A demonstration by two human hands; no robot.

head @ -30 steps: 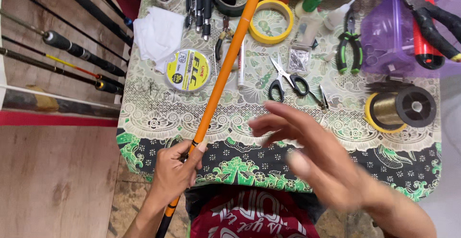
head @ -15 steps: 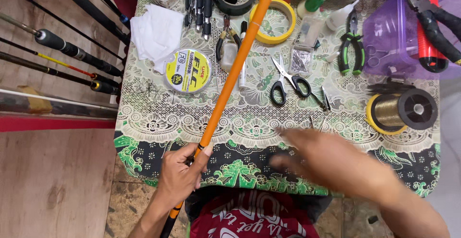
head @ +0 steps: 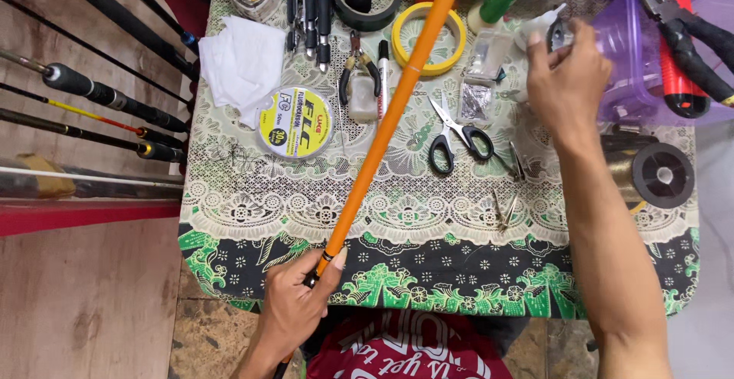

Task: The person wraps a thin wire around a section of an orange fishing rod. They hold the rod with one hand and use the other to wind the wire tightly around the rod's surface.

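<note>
The left hand [head: 294, 302] is closed around the butt end of an orange rod [head: 386, 123], gripping it just at the near edge of the table [head: 229, 218]; from there the rod runs up and away to the right, its long axis slanting across the cloth and out past the far edge. The right hand [head: 566, 81] is well apart from it, stretched to the far right corner with fingers pinched on something small and pale beside a purple tub [head: 634, 66]; what exactly it grips I cannot tell. So the rod lies left of the right hand and only the left hand has it. Between the two, black-handled scissors [head: 455, 134] lie just right of the rod, with a yellow tape ring [head: 428, 39] under it further up. Left of the rod sits a round yellow line spool [head: 294, 123] and a white cloth [head: 245, 62]. A dark spool [head: 657, 174] rests near the right forearm, red-handled pliers [head: 680, 50] lie in the tub, and more rods [head: 99, 96] lie off the table's left side.
</note>
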